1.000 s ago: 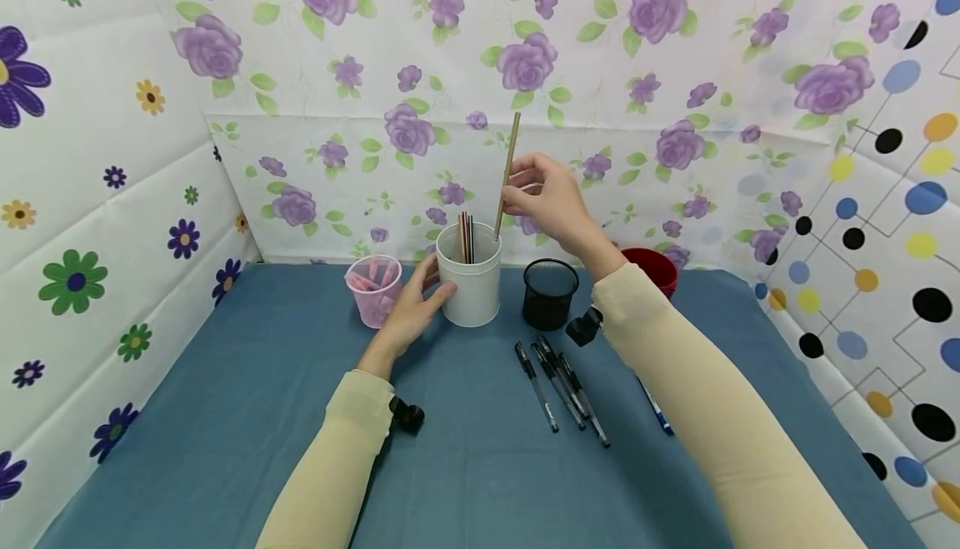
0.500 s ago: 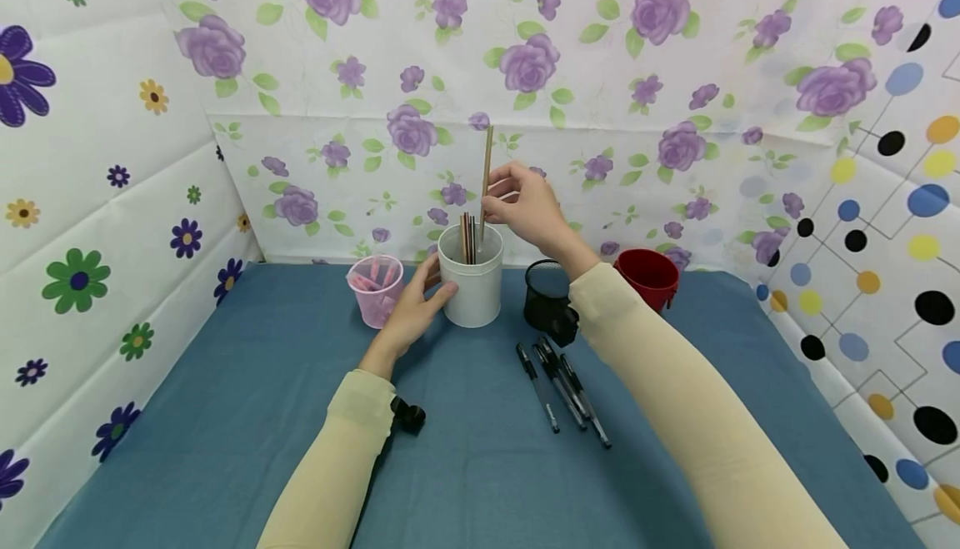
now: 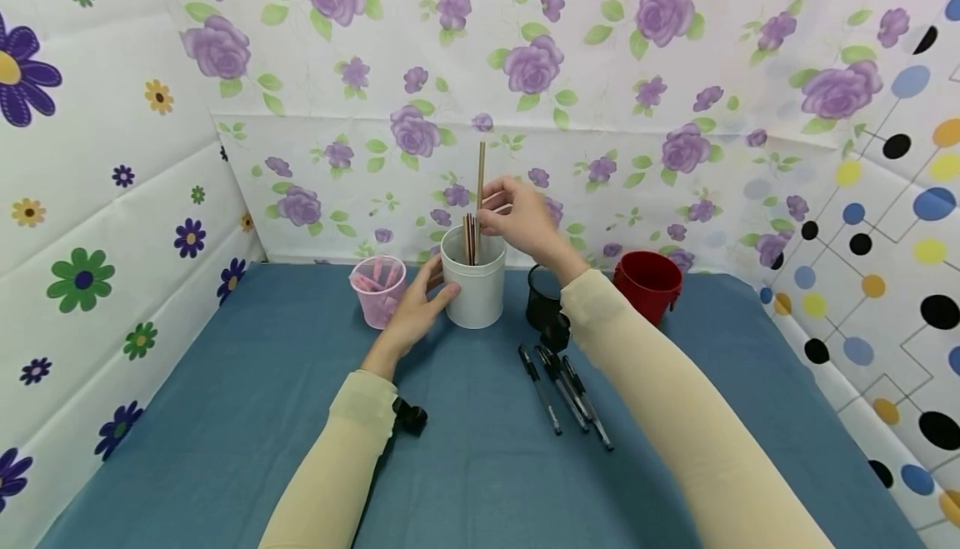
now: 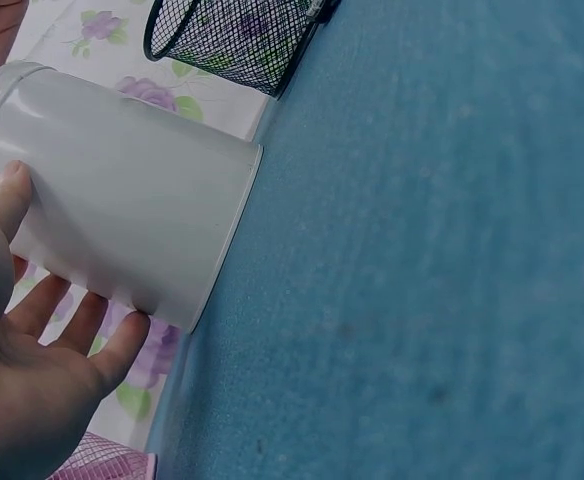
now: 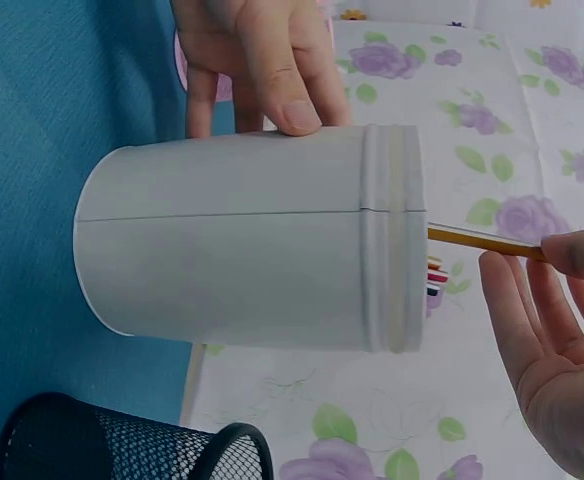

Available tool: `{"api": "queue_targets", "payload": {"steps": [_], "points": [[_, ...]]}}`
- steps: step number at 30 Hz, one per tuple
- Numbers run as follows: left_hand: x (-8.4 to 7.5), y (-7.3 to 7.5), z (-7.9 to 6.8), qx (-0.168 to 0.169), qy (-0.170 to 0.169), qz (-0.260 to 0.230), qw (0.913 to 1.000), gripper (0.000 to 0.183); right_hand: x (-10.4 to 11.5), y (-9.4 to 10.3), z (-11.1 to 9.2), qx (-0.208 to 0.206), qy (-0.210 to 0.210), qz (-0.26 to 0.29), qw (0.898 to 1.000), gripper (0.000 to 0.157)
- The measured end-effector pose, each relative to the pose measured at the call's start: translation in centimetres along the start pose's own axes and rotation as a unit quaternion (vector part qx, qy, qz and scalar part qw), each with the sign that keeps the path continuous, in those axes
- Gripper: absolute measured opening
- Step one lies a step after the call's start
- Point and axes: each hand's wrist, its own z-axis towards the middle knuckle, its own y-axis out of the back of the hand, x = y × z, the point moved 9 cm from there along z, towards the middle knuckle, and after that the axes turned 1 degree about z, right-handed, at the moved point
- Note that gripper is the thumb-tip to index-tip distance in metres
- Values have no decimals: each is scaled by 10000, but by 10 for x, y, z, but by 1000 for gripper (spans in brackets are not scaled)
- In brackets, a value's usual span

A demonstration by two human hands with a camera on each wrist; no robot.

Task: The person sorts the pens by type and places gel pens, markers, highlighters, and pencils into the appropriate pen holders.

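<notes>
A white round can [image 3: 476,297] stands upright on the table with several thin pencils [image 3: 468,239] sticking out of it. My left hand [image 3: 414,314] holds the can's left side, its thumb [image 4: 10,195] on one face and the fingers spread round the lower wall. Above the rim, my right hand [image 3: 522,220] pinches a gold-coloured pencil [image 3: 481,170] between thumb and fingertips. That pencil is nearly upright and its lower end is inside the can, hidden by the wall. In the right wrist view the gold pencil [image 5: 482,241] enters the can mouth beside the others.
Left of the can is a pink basket [image 3: 377,303] with pink items inside. A black mesh holder [image 3: 542,303] stands to the right, partly behind my right wrist, and a red bucket [image 3: 651,286] lies beyond. Several black-capped pens [image 3: 566,395] lie on the blue cloth [image 3: 465,482].
My right hand has moved left and down with the gold pencil, which has gone lower into the can beside the other pencils. My left hand keeps its hold on the can.
</notes>
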Motion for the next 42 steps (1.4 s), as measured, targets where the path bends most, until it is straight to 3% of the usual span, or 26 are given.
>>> {"api": "queue_targets", "payload": {"steps": [24, 42], "points": [[-3, 0, 1, 91, -92, -17, 9999, 69, -18, -16, -4, 157, -179, -137, 9996, 28], [-5, 0, 0, 92, -24, -16, 10000, 70, -26, -14, -3, 134, -244, -236, 9993, 30]]}}
